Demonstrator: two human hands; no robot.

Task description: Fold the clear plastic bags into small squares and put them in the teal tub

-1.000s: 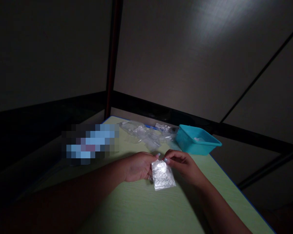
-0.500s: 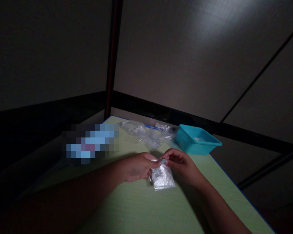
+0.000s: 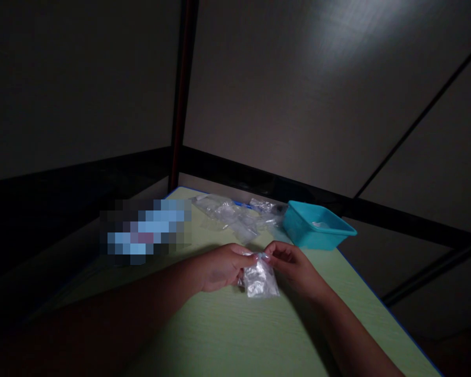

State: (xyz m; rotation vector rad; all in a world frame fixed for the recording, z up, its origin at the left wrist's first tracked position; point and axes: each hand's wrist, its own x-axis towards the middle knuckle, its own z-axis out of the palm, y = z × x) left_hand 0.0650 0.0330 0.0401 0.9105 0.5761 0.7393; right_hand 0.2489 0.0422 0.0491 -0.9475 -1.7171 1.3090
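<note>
The left hand (image 3: 222, 268), its thumb raised a second ago, now clamps the clear plastic bag (image 3: 261, 283) at its top, so both hands seem to work that edge. The right hand (image 3: 300, 269) pinches it too. The bag hangs at the left hand's four o'clock, the right's eight; the teal plastic basket (image 3: 320, 241) is at the right's one o'clock.

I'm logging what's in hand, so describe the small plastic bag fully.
The small plastic bag looks thin, clear and crinkled, with bright silvery glare. Roughly square, it slants down from its upper edge, which the fingers of the left hand and right hand pinch. Its free lower part shows over the pale green table. Any contents cannot be made out.
</note>
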